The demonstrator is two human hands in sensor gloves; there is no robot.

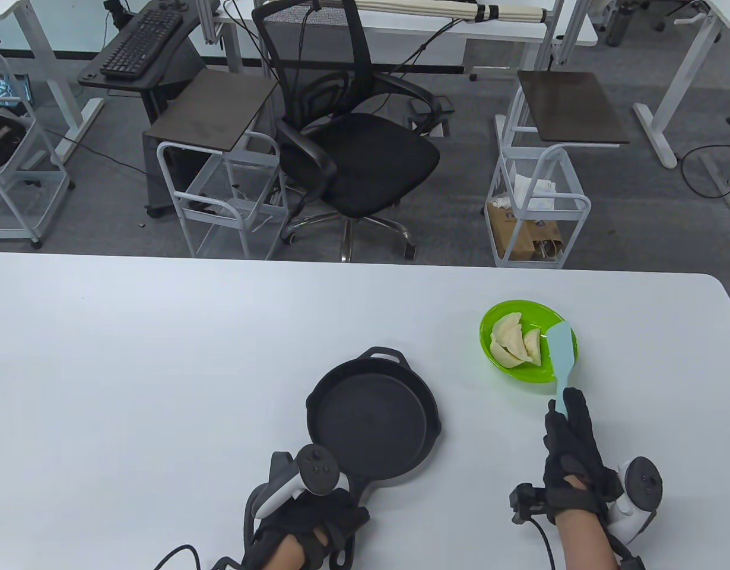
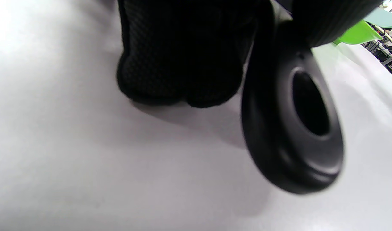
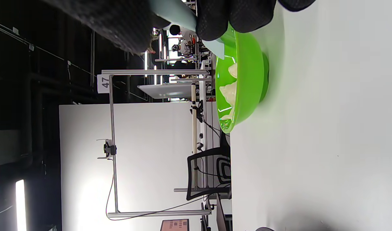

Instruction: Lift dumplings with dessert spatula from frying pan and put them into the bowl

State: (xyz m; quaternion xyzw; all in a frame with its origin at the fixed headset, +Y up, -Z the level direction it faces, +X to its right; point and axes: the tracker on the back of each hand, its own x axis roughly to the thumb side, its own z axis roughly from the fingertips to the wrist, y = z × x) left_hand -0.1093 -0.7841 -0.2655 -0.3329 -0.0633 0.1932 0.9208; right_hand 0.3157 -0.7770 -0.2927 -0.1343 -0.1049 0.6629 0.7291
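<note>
**Dumplings in bowl, pan bare**

Wide bare white table [image 1: 163, 356] left of the round black cast-iron pan [image 1: 374, 415]. Left hand [image 1: 308, 525] grips its handle. Right hand [image 1: 570, 457] holds the pale blue spatula [image 1: 562, 356], blade over the glossy green bowl's [image 1: 507, 371] rim. Three pleated dumplings [image 1: 513, 344] lie inside.
</note>
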